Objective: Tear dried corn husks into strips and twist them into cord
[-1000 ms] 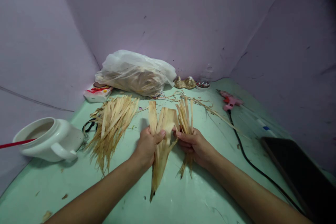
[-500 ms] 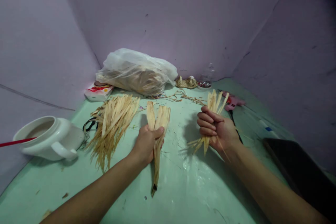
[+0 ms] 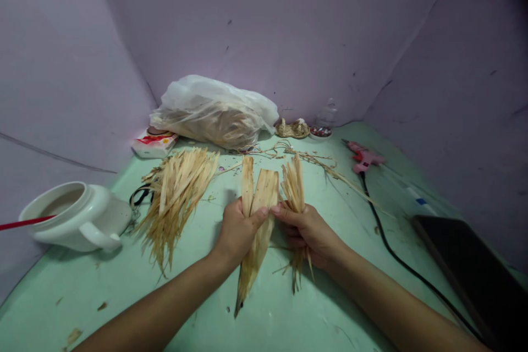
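My left hand (image 3: 237, 230) is closed round a wide dried husk leaf (image 3: 258, 231) that stands upright, its pointed end touching the green table (image 3: 289, 319). My right hand (image 3: 307, 230) is closed on a bundle of thin dried husk strips (image 3: 295, 190), and its thumb and forefinger pinch the leaf's right edge beside my left thumb. The two hands touch at the middle of the table. A loose pile of torn strips (image 3: 175, 192) lies to the left of my left hand.
A white pot (image 3: 78, 219) with a red stick stands at the left. A plastic bag of husks (image 3: 214, 113), a red-white box (image 3: 153, 143) and small ornaments (image 3: 292, 129) line the back wall. A pink glue gun (image 3: 363, 157) with black cord and a dark slab (image 3: 474, 269) lie right.
My right hand, which had swung out to the right with its bundle, has come back to the leaf and pinches its edge. My left hand has kept hold of the leaf.
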The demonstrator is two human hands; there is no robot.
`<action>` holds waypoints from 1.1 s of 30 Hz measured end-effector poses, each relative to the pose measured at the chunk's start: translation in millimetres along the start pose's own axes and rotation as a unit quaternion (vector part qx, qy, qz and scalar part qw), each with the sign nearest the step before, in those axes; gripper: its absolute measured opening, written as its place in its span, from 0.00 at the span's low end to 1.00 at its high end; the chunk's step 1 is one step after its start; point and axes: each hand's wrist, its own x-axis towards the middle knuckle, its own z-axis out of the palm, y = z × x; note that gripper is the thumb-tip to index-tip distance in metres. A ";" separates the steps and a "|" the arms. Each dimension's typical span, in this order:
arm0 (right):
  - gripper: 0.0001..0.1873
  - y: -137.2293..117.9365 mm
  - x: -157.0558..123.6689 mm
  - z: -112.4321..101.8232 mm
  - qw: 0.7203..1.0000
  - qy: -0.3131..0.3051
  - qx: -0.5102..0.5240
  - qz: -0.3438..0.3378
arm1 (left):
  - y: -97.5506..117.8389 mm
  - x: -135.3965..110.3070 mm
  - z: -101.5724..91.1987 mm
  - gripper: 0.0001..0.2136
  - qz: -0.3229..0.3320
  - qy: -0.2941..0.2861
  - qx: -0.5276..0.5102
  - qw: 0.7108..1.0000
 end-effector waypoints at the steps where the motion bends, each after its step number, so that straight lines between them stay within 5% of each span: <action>1: 0.21 -0.3 0.3 -0.2 1.000 0.003 0.003 -0.003 | -1.0 -0.1 -0.2 0.15 -0.001 -0.003 -0.004 1.000; 19: 0.22 5.5 3.5 -3.5 0.997 -0.071 -0.010 -0.017 | -1.4 -0.8 -2.6 0.18 -0.048 -0.132 -0.047 0.989; 25: 0.15 5.7 4.8 -4.7 0.994 -0.102 0.045 -0.010 | -0.1 0.3 -2.6 0.15 -0.049 -0.121 -0.066 0.989; 33: 0.08 -17.1 5.3 -12.5 0.985 -0.046 0.165 -0.011 | 5.9 6.1 -3.6 0.13 -0.083 -0.057 -0.069 0.993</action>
